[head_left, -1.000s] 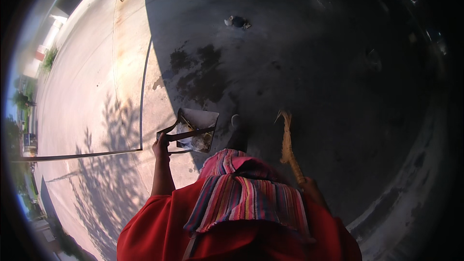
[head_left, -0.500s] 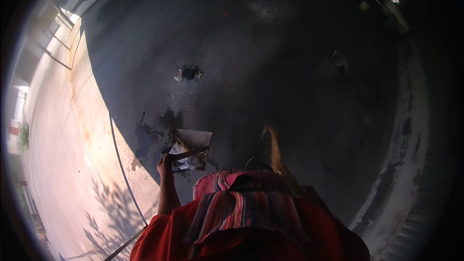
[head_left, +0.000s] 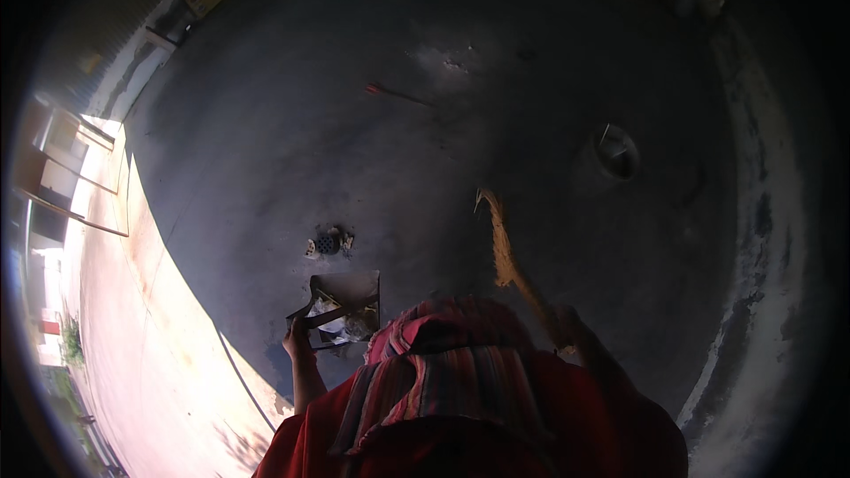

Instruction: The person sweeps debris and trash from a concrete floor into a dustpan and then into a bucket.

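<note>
My left hand (head_left: 298, 342) is closed around the handle of a square metal dustpan (head_left: 356, 283). Crumpled pale plastic and other rubbish (head_left: 352, 326) lie in the pan, partly covered by its dark handle. At my right side a straw broom (head_left: 502, 252) slants forward, its bristle tip pointing away from me. My right hand (head_left: 567, 350) is dim against the dark floor and closed on the broom's near end. Just beyond the dustpan, a dark round block with holes (head_left: 327, 243), like a coal briquette, sits on the floor beside smaller pale pieces.
A bucket (head_left: 614, 152) stands on the right with something pale inside. Farther ahead lie a red-ended stick (head_left: 375, 88) and pale debris (head_left: 455, 63). Sunlit pavement (head_left: 150, 301) borders the shade at left, near a wooden-legged frame (head_left: 75, 208). A low ledge (head_left: 748, 301) runs along the right.
The holed block now appears much closer to the dustpan, and the bucket and red-ended stick show more plainly as my view has shifted forward. The broom reaches farther ahead. Both hands keep their holds.
</note>
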`<state>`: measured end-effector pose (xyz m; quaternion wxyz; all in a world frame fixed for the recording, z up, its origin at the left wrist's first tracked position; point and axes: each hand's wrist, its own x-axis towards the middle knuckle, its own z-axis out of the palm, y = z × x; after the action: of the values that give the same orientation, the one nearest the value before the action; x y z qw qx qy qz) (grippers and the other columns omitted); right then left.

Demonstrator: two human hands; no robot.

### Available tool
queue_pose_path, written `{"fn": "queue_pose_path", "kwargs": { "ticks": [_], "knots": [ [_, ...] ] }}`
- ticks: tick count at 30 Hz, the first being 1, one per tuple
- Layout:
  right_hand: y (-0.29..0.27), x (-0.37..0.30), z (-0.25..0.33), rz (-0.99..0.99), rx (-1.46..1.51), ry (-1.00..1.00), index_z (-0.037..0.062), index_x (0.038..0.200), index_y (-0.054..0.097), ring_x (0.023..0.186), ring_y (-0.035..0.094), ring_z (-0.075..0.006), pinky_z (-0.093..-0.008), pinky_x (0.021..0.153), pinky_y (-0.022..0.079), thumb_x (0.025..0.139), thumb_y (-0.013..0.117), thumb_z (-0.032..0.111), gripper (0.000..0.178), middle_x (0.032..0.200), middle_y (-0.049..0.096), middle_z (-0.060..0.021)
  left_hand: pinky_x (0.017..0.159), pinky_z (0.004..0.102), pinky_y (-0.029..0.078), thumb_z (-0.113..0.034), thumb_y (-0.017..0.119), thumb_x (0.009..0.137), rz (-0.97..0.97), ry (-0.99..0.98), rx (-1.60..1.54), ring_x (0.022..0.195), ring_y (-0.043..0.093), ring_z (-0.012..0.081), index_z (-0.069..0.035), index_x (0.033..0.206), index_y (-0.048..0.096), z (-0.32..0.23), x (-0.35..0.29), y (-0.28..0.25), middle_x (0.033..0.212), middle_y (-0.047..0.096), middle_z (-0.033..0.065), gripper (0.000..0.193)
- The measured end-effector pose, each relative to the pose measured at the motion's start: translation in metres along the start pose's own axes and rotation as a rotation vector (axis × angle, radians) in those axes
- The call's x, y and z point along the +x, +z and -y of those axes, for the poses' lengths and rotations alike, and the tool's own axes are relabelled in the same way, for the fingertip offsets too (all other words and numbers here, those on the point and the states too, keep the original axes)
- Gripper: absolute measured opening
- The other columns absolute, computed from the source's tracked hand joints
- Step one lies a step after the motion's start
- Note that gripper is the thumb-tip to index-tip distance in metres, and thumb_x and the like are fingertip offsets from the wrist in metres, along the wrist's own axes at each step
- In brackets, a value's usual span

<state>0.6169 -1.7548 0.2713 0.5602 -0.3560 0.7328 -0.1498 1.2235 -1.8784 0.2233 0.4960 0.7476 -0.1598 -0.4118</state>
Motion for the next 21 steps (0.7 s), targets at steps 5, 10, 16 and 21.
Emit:
{"fn": "queue_pose_path", "kwargs": {
  "ticks": [5,10,16,21],
  "knots": [
    [-0.076,0.104,0.116,-0.016,0.196,0.314,0.002,0.101,0.056,0.053,0.053,-0.015,-0.031,0.045,0.045,0.081,0.063,0.017,0.026,0.066,0.054,-0.0054,0.046,0.0256,0.031,-0.029,0.067,0.079,0.0,-0.016,0.026,0.05,0.042,0.0085,-0.007,0.069,0.061,-0.043,0.062,0.129,0.058,0.05,-0.0016,0.025],
    [-0.128,0.234,0.15,-0.041,0.333,0.209,0.0028,0.111,0.053,0.054,0.055,-0.0168,-0.0307,0.042,0.046,0.078,0.064,0.01,0.036,0.068,0.055,-0.0088,0.045,0.0261,0.032,-0.027,0.067,0.079,0.008,-0.073,0.145,0.048,0.045,0.0096,-0.006,0.067,0.059,-0.094,0.147,0.28,0.057,0.052,0.0,0.026],
    [-0.224,0.32,0.226,-0.173,0.44,0.355,0.0032,0.116,0.05,0.052,0.058,-0.0208,-0.0343,0.042,0.048,0.076,0.064,0.004,0.042,0.07,0.057,-0.0123,0.043,0.0248,0.034,-0.028,0.065,0.081,0.179,-0.167,0.18,0.046,0.044,0.0099,-0.007,0.066,0.056,-0.176,0.197,0.496,0.056,0.051,-0.0005,0.028],
    [-0.306,0.41,0.288,-0.206,0.44,0.404,0.0035,0.119,0.049,0.047,0.057,-0.0219,-0.0349,0.04,0.047,0.075,0.064,0.004,0.046,0.069,0.057,-0.0128,0.045,0.0252,0.036,-0.029,0.067,0.08,0.157,-0.068,0.204,0.047,0.046,0.0101,-0.007,0.067,0.058,-0.191,0.281,0.647,0.058,0.053,0.0001,0.028]
  ]
}}
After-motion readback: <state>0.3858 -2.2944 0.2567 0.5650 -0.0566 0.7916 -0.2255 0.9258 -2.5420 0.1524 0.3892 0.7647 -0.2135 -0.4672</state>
